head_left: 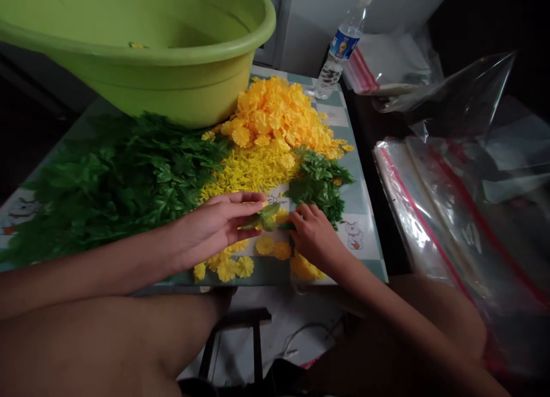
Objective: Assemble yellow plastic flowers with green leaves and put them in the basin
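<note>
My left hand (pixel 212 228) and my right hand (pixel 315 236) meet over the table's front edge. Between them is a small green artificial leaf sprig (pixel 263 218). My left fingers and thumb pinch it, while my right fingertips grip its green stem (pixel 286 226). Loose yellow artificial flowers (pixel 244 265) lie beneath both hands. Behind them are a heap of small yellow pieces (pixel 249 171) and a mound of orange-yellow blossoms (pixel 275 116). A large heap of green artificial leaves (pixel 129 182) lies left, and a smaller one (pixel 320 182) lies right.
A lime-green plastic basin (pixel 184 82) overhangs the back of the cat-print checked table cover (pixel 354 236). A water bottle (pixel 339 47) stands behind it. Clear red-edged plastic bags (pixel 429 213) lie to the right. My legs (pixel 86 339) are below the table edge.
</note>
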A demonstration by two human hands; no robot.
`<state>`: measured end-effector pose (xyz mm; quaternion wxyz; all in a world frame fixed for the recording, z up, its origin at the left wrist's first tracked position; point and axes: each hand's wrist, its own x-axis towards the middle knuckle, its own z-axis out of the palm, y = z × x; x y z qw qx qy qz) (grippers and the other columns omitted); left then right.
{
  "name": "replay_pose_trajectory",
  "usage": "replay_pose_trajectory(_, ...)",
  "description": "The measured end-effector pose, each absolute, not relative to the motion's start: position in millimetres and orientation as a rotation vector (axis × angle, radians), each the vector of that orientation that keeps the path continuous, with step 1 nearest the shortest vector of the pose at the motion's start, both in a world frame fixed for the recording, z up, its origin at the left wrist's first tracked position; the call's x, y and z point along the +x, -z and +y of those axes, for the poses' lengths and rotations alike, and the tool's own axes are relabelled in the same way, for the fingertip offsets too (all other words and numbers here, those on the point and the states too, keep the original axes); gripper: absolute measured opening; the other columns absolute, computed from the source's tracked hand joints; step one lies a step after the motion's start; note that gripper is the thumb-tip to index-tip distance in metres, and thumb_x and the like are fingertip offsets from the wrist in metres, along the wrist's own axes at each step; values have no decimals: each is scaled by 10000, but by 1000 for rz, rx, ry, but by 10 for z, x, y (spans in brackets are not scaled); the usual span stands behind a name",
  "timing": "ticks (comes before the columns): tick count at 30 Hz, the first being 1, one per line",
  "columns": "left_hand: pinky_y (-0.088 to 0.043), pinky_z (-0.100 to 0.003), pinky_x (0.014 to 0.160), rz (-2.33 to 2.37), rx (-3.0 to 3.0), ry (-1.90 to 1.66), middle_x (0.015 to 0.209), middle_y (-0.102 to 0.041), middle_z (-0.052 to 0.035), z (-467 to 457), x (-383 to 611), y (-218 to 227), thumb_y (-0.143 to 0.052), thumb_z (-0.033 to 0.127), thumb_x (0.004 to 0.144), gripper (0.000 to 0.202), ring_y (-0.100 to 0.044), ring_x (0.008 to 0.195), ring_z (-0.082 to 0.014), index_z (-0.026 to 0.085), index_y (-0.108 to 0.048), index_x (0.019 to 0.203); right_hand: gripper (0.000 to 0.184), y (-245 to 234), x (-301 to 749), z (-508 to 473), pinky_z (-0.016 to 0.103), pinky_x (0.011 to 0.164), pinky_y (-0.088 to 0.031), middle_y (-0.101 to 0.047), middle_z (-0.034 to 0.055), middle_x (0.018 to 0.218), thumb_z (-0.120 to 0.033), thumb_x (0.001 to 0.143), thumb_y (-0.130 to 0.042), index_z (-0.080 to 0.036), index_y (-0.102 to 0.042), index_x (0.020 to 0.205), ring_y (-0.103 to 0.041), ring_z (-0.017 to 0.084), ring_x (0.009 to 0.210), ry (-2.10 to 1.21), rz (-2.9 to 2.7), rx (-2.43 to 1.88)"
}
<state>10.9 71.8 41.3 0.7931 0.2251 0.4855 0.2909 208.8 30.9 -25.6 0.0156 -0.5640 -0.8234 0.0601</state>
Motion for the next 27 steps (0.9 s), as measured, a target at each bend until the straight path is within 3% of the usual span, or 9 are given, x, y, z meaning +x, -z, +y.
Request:
replay_pose_trajectory(5, -579, -233, 572, 1034, 399, -674, 827, -632, -42, 695, 65, -439, -485, -51, 794, 234, -623, 612, -109, 111, -652, 812, 143, 220, 2120, 316, 375, 720, -351, -593, 137, 895, -37, 828, -444, -130, -537, 885, -496, 264, 833, -68, -2631, -1734)
replay_pose_trajectory(9, -537, -205, 525, 958, 286, -654, 711, -590, -52, 685, 49, -465, -384, -57, 805, 279, -590, 552, -111, 95, -606, 877, 119, -42, 2259, 313, 356, 692, -340, -549, 39, 681, -57, 874, -372, -153, -433, 908, -456, 175, 615, -441, -2417, -1696)
replay_pose_trajectory(15, -467, -141, 438, 872, 50, -563, 599, -484, -25, 713, 108, -519, -318, -5, 835, 211, -490, 466, -76, 102, -492, 784, 61, -404, 2274, 120, 240, 523, -322, -477, -6, 725, -160, 940, -361, -213, -356, 911, -414, 120, 573, -1012, -2084, -1317)
replay_pose_trajectory(27, -452, -141, 392, 802, 53, -483, 622, -465, -26, 692, 251, -529, -343, -24, 738, 203, -501, 437, -75, 92, -493, 812, 72, -369, 2286, -39, 247, 507, -267, -467, -31, 674, -145, 927, -370, -207, -347, 955, -382, 111, 524, -1107, -2089, -1411)
